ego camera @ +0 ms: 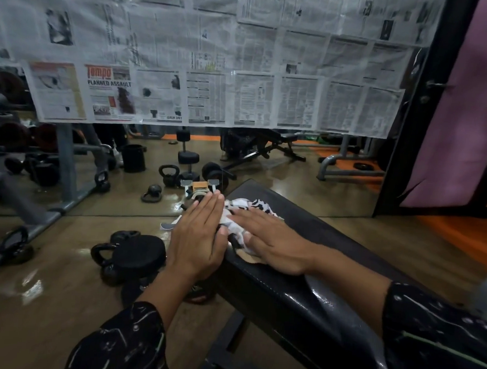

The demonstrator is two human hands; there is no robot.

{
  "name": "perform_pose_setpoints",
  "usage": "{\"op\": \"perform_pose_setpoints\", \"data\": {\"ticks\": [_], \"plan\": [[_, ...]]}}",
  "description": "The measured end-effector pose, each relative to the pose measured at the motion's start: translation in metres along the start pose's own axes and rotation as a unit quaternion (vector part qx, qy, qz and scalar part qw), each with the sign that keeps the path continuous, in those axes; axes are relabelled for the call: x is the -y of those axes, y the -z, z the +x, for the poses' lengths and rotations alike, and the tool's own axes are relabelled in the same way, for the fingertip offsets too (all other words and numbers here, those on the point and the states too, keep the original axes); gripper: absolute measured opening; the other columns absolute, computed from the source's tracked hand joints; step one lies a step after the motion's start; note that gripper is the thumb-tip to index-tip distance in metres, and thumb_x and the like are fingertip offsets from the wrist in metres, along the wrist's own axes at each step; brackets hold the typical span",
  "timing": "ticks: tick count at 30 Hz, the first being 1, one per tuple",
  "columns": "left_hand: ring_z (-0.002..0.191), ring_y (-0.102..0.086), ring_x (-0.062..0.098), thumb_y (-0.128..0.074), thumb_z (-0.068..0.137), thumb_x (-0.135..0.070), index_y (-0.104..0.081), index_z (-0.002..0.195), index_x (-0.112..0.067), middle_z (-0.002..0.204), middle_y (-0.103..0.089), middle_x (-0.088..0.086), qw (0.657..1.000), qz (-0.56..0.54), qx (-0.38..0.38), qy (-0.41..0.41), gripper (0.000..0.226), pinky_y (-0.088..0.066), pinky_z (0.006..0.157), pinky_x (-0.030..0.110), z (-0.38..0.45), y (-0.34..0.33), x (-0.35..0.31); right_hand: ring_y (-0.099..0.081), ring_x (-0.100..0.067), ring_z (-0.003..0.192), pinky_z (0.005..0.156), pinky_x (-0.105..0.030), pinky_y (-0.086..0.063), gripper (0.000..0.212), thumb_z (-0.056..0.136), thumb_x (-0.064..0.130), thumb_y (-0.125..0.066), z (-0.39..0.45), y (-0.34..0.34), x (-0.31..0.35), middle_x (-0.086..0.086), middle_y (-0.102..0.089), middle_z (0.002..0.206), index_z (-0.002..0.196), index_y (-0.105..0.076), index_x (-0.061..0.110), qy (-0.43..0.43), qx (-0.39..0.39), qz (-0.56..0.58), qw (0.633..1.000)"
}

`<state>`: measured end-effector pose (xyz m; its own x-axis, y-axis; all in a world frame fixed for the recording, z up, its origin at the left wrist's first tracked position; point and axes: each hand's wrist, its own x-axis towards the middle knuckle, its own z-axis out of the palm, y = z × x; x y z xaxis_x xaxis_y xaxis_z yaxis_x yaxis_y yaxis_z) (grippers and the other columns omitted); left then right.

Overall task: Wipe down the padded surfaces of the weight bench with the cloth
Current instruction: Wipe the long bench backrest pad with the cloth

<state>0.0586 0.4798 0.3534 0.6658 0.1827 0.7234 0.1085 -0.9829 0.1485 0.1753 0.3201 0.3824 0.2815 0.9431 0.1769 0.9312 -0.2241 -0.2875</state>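
Note:
The black padded weight bench (301,293) runs from the lower right toward the mirror. A white cloth with black patches (248,209) lies bunched on its far end. My right hand (276,241) lies flat, palm down, on the cloth and presses it against the pad. My left hand (199,238) rests flat with straight fingers at the pad's left edge, touching the cloth's edge. Part of the cloth is hidden under both hands.
Black kettlebells and a dumbbell (133,257) lie on the glossy floor left of the bench. A small orange-and-white object (199,189) sits beyond my fingertips. A mirror (293,172) covered above with newspaper faces me. The bench's black frame (224,348) stands below.

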Motion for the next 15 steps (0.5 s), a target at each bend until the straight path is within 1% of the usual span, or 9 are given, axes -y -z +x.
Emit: {"op": "perform_pose_setpoints", "data": {"ticks": [2, 5, 7, 9, 11, 13, 15], "plan": [[0.138, -0.033, 0.018, -0.026, 0.09, -0.035, -0.039, 0.142, -0.004, 0.146, -0.042, 0.011, 1.0, -0.003, -0.002, 0.004, 0.061, -0.021, 0.115, 0.034, 0.0, 0.0, 0.0, 0.003, -0.006, 0.148, 0.121, -0.043, -0.003, 0.05, 0.102, 0.04, -0.022, -0.008, 0.005, -0.014, 0.014, -0.008, 0.161, 0.151, -0.011, 0.037, -0.03, -0.002, 0.005, 1.0], [0.137, -0.036, 0.02, -0.026, 0.09, -0.034, -0.041, 0.141, -0.004, 0.145, -0.043, 0.012, 1.0, -0.001, 0.0, 0.004, 0.061, -0.022, 0.115, 0.035, 0.0, 0.0, 0.0, 0.002, -0.013, 0.149, 0.121, -0.04, -0.002, 0.049, 0.104, 0.036, -0.021, 0.009, 0.011, -0.023, 0.009, -0.007, 0.161, 0.151, -0.012, 0.033, -0.097, -0.008, -0.001, 0.995], [0.136, -0.037, 0.02, -0.026, 0.09, -0.033, -0.042, 0.14, -0.003, 0.144, -0.044, 0.013, 1.0, 0.003, 0.004, 0.007, 0.061, -0.021, 0.115, 0.034, -0.001, 0.0, -0.002, 0.002, -0.017, 0.149, 0.121, -0.044, -0.002, 0.053, 0.1, 0.042, -0.018, 0.032, 0.011, -0.02, 0.007, -0.006, 0.162, 0.152, -0.012, 0.033, -0.124, -0.001, -0.016, 0.992], [0.137, -0.037, 0.02, -0.026, 0.089, -0.033, -0.042, 0.14, -0.003, 0.145, -0.044, 0.013, 1.0, 0.006, 0.006, 0.008, 0.061, -0.02, 0.116, 0.033, -0.001, 0.001, -0.003, 0.002, -0.02, 0.149, 0.12, -0.049, -0.004, 0.054, 0.099, 0.043, -0.018, 0.05, 0.006, -0.009, 0.006, -0.007, 0.162, 0.152, -0.011, 0.033, -0.12, 0.006, -0.028, 0.992], [0.137, -0.035, 0.019, -0.027, 0.089, -0.033, -0.042, 0.14, -0.004, 0.145, -0.043, 0.012, 1.0, 0.007, 0.01, 0.012, 0.061, -0.017, 0.116, 0.031, -0.002, 0.002, -0.004, 0.0, -0.021, 0.149, 0.119, -0.051, -0.005, 0.051, 0.102, 0.036, -0.022, 0.052, 0.001, 0.007, 0.006, -0.009, 0.162, 0.152, -0.012, 0.031, -0.1, 0.001, -0.03, 0.995], [0.138, -0.034, 0.018, -0.027, 0.089, -0.033, -0.041, 0.14, -0.004, 0.146, -0.043, 0.012, 1.0, 0.011, 0.011, 0.015, 0.061, -0.016, 0.116, 0.03, -0.002, 0.002, -0.004, 0.0, -0.02, 0.149, 0.119, -0.05, -0.005, 0.051, 0.102, 0.034, -0.024, 0.038, -0.004, 0.016, 0.006, -0.011, 0.161, 0.152, -0.013, 0.03, -0.06, -0.011, -0.015, 0.998], [0.138, -0.034, 0.019, -0.026, 0.09, -0.033, -0.041, 0.14, -0.004, 0.145, -0.043, 0.012, 1.0, 0.012, 0.012, 0.013, 0.061, -0.017, 0.116, 0.031, -0.002, 0.003, -0.004, 0.0, -0.016, 0.149, 0.121, -0.045, -0.004, 0.052, 0.101, 0.037, -0.024, 0.02, -0.006, 0.011, 0.008, -0.011, 0.161, 0.151, -0.014, 0.032, -0.028, -0.017, -0.003, 0.999]]}}
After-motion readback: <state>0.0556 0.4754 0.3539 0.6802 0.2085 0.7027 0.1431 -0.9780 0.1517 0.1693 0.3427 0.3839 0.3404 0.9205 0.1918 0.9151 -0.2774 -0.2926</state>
